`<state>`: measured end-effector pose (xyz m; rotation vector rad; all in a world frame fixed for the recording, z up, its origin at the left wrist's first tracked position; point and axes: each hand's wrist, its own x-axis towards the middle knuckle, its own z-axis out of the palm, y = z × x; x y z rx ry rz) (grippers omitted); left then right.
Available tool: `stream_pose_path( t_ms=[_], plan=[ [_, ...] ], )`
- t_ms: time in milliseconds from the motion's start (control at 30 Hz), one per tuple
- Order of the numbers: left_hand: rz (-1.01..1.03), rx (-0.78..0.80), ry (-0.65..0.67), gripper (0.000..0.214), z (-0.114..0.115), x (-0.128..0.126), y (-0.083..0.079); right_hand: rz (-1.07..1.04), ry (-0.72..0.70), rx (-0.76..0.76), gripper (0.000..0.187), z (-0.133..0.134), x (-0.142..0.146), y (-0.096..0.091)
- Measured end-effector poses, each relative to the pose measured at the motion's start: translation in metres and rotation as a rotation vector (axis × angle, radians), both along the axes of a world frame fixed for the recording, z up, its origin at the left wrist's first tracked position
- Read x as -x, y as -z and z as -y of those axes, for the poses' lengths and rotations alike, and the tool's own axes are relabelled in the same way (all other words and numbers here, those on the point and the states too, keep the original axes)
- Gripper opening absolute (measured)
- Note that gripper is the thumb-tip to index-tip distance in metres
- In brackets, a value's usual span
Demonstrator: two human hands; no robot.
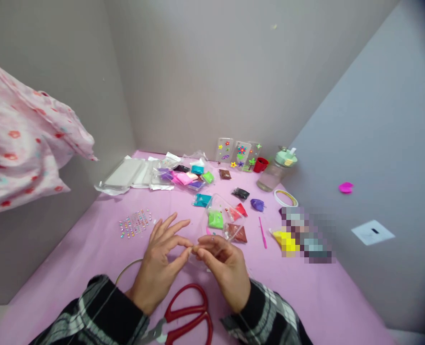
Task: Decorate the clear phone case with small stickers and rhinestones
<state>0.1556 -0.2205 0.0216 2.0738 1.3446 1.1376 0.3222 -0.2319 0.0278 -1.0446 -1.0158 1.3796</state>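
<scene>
My left hand (pixel 160 256) and my right hand (pixel 226 263) meet over the middle of the table, their fingertips touching or nearly so. Thumb and forefinger are pinched on each hand, and the other left fingers are spread. Whatever sits between the fingertips is too small to make out. Red-handled scissors (pixel 185 313) lie below, between my forearms. Just beyond my right hand is a clear plastic case (pixel 217 196) with a green clay packet (pixel 215 219), a red packet (pixel 240 211) and a brown packet (pixel 238 233) around it. Left of these lies a sheet of rhinestones (pixel 136 224).
At the back are clear packages (pixel 124 173), a pile of coloured packets (pixel 185 178), flower-decorated cases (pixel 241 151), a red cup (pixel 260 165) and a bottle (pixel 269 176). On the right lie a tape roll (pixel 277 200), a pink tool (pixel 262 233) and a yellow packet (pixel 287 241). Walls enclose the table.
</scene>
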Motion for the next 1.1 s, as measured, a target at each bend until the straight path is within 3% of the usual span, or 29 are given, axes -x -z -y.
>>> stream_pose_path(
  t_ms=[333, 533, 633, 733, 833, 867, 933, 1100],
  plan=[
    [0.136, 0.275, 0.106, 0.015, -0.01, 0.012, -0.006, -0.111, -0.063, 0.083, 0.029, -0.006, -0.006, -0.001],
    [0.049, 0.103, 0.063, 0.017, -0.005, 0.007, -0.004, -0.148, -0.041, 0.101, 0.033, -0.009, -0.007, 0.001],
    [0.074, 0.139, 0.046, 0.017, -0.005, 0.009, -0.004, -0.14, -0.033, 0.114, 0.034, -0.01, -0.007, 0.002],
    [0.12, 0.15, -0.039, 0.017, -0.017, 0.03, -0.009, -0.124, -0.018, 0.127, 0.035, -0.011, -0.01, 0.002],
    [0.087, 0.055, -0.177, 0.017, -0.04, 0.067, -0.011, -0.119, 0.005, 0.121, 0.036, -0.012, -0.012, 0.002],
    [-0.009, -0.019, -0.209, 0.019, -0.049, 0.08, -0.009, -0.118, 0.009, 0.118, 0.036, -0.012, -0.012, 0.002],
    [-0.233, -0.131, -0.241, 0.024, -0.066, 0.102, -0.001, -0.116, 0.009, 0.118, 0.035, -0.012, -0.013, 0.002],
    [-0.369, -0.185, -0.254, 0.024, -0.089, 0.122, 0.025, -0.124, 0.01, 0.14, 0.036, -0.013, -0.012, 0.002]
  ],
)
